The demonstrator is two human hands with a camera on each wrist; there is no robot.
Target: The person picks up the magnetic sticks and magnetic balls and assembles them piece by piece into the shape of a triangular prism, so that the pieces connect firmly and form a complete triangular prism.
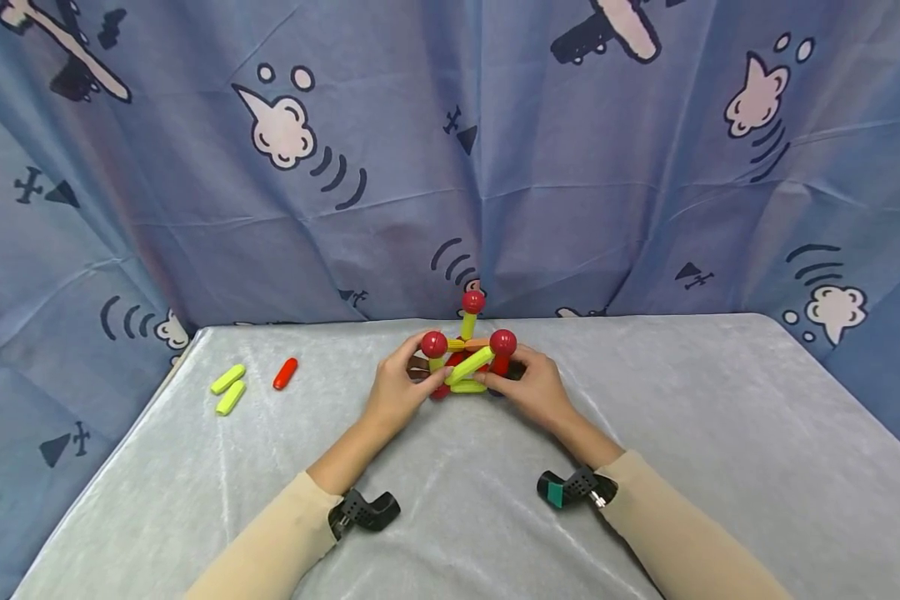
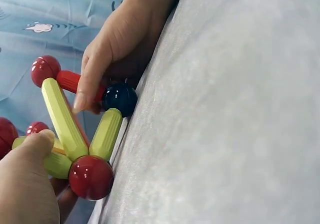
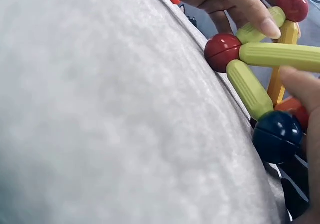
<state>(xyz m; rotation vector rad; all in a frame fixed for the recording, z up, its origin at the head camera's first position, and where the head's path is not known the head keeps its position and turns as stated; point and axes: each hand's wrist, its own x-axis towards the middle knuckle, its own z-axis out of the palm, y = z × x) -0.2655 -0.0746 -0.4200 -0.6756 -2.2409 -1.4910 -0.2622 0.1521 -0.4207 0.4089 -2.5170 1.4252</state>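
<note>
A frame of toy building sticks and balls, apparently a magnetic construction set, stands on the table between both hands. My left hand point(image 1: 399, 385) grips its left upright, a yellow-green stick point(image 2: 58, 165) between two red balls. On the other side, my right hand point(image 1: 536, 387) holds the right upright, a red stick point(image 2: 69, 81) that joins a red ball point(image 1: 503, 342) to a dark blue ball point(image 2: 120, 99). A long yellow-green stick point(image 1: 471, 364) slants from the lower left red ball point(image 2: 91, 178) up to the top right one. Fingers partly hide the frame's sides.
At the table's left lie two loose yellow-green sticks point(image 1: 229, 398) and a red stick point(image 1: 285, 373). A third red ball point(image 1: 473, 302) tops an upright at the frame's back. Behind the table hangs a blue patterned curtain point(image 1: 390, 150). Grey cloth point(image 1: 690, 433) covers the table.
</note>
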